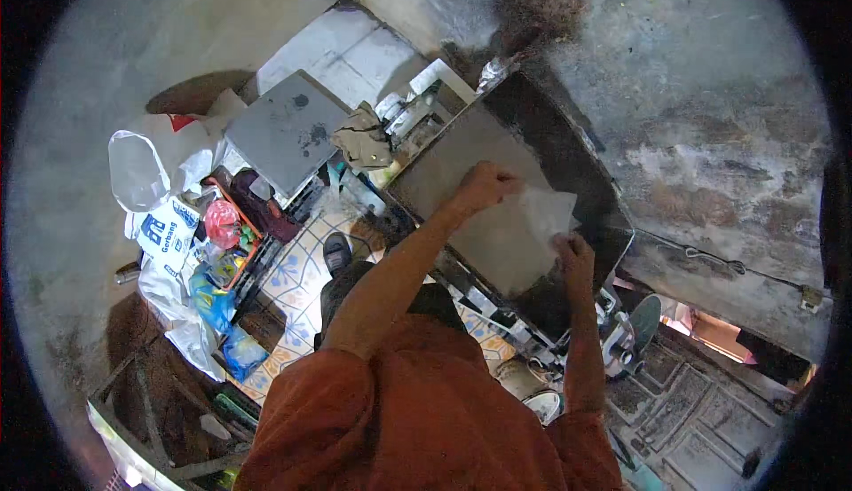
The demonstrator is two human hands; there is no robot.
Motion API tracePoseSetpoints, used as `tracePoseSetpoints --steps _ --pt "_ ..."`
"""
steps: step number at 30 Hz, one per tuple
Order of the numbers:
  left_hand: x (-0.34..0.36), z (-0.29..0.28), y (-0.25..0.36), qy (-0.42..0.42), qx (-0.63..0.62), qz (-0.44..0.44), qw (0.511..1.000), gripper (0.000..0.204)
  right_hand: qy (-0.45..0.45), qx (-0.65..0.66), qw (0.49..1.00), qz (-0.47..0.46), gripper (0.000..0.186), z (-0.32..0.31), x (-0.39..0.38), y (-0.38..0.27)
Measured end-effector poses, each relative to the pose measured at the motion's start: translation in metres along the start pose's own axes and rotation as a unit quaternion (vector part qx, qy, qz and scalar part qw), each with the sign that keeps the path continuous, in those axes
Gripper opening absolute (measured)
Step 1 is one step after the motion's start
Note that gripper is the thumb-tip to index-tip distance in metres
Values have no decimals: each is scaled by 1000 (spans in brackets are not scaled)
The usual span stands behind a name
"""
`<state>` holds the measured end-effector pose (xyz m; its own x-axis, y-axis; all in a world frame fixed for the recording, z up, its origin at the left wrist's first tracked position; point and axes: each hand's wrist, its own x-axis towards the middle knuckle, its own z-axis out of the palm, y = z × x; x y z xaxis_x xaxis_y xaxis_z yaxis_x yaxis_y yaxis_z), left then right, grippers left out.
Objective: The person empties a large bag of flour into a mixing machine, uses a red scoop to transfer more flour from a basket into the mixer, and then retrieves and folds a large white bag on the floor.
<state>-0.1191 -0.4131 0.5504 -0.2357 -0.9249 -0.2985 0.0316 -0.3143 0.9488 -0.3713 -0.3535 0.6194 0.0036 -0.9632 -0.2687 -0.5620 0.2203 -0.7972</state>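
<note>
I look straight down over a large flat dark metal griddle. A thin pale sheet of dough or paper lies on its surface. My left hand presses on the sheet's near-left edge with the fingers curled over it. My right hand holds the sheet's lower right corner. Both forearms reach in from an orange shirt at the lower edge.
A square grey lid or box stands left of the griddle, with a crumpled cloth and several bottles between. White plastic bags and a crate of packets lie at left. My sandalled foot rests on patterned tiles. A rough concrete wall rises at right.
</note>
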Motion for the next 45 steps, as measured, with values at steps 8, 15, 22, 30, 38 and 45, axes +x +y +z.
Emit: tracePoseSetpoints --steps 8,15,22,30,38,45 --pt "-16 16 32 -64 505 262 820 23 93 -288 950 -74 20 8 4 56" --pt "-2 8 -9 5 457 295 839 18 113 -341 907 -219 13 -13 -1 8" --pt "-21 -1 46 1 207 2 978 23 111 -442 831 -320 11 -45 13 64" --pt "3 3 -9 -98 275 16 956 43 58 -112 992 0 17 -9 2 -17" --pt "5 10 2 -49 260 23 964 31 29 -175 983 -45 28 -3 8 25" --pt "-6 10 -7 65 421 306 852 25 111 -249 951 -147 14 -2 1 25"
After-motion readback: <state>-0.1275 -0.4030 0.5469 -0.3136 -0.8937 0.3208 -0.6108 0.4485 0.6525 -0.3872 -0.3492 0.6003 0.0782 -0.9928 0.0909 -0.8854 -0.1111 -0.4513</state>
